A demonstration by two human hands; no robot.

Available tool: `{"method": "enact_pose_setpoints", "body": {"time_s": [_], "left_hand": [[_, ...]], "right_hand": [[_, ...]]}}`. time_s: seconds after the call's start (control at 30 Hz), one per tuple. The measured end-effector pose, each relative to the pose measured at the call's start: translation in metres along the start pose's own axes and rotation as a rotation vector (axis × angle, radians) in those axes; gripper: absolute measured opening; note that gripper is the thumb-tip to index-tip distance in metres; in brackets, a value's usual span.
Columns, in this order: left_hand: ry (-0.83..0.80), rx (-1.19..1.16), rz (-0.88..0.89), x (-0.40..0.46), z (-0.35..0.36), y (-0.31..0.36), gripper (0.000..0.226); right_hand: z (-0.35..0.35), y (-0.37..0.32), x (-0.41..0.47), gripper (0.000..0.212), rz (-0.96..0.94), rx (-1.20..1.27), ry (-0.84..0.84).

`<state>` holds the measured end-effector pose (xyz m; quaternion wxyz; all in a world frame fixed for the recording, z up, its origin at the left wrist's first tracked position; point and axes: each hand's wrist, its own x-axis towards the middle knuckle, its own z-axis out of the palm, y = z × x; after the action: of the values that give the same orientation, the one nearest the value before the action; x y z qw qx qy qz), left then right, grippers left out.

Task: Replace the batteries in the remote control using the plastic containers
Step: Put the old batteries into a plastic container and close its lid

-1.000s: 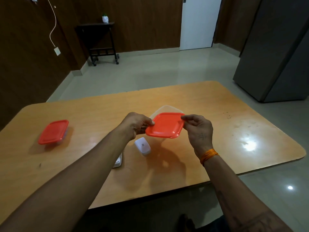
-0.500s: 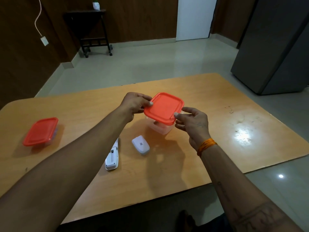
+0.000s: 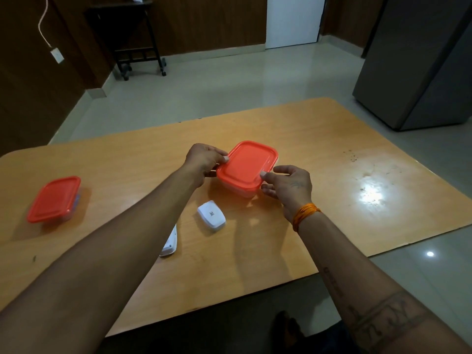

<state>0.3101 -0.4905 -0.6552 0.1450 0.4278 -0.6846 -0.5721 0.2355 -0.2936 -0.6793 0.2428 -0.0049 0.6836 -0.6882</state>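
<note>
An orange lid (image 3: 246,163) lies flat on a clear plastic container (image 3: 240,194) at the middle of the wooden table (image 3: 332,154). My left hand (image 3: 204,159) pinches the lid's left edge; my right hand (image 3: 288,185) holds its near right corner. A white battery cover (image 3: 211,215) lies just in front of the container. The white remote control (image 3: 169,242) lies partly hidden under my left forearm. A second container with an orange lid (image 3: 54,199) stands closed at the far left.
The table's right half shows a bright light glare (image 3: 370,195). A grey cabinet (image 3: 419,62) stands on the floor at the right, and a dark side table (image 3: 132,34) by the back wall.
The orange lid, held in the air above the container a second ago, has come down onto the container. Both hands moved forward with it and still hold its edges.
</note>
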Motion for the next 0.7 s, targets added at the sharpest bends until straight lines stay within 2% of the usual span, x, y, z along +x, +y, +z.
{"method": "enact_pose_setpoints", "body": {"time_s": [0.1,0.23,0.4,0.53,0.6,0.7], "left_hand": [[0.041,0.066,0.026,0.000,0.001,-0.001,0.009],[0.066,0.167,0.051,-0.002,0.003,-0.007,0.020],[0.100,0.160,0.018,-0.007,0.005,-0.009,0.018],[0.055,0.092,-0.032,-0.020,0.005,-0.005,0.014],[0.066,0.094,-0.007,-0.034,0.008,-0.004,0.011],[0.124,0.119,0.045,-0.055,0.013,-0.005,0.022]], "right_hand": [[0.002,0.001,-0.001,0.043,0.000,-0.002,0.008],[0.003,-0.002,-0.007,0.032,0.027,-0.002,-0.009],[0.001,-0.002,-0.008,0.025,0.026,-0.024,-0.014],[0.001,0.000,-0.005,0.022,0.032,-0.048,-0.004],[0.002,0.001,-0.005,0.021,0.022,-0.057,-0.013],[0.003,0.000,-0.008,0.010,-0.023,-0.072,-0.042]]}}
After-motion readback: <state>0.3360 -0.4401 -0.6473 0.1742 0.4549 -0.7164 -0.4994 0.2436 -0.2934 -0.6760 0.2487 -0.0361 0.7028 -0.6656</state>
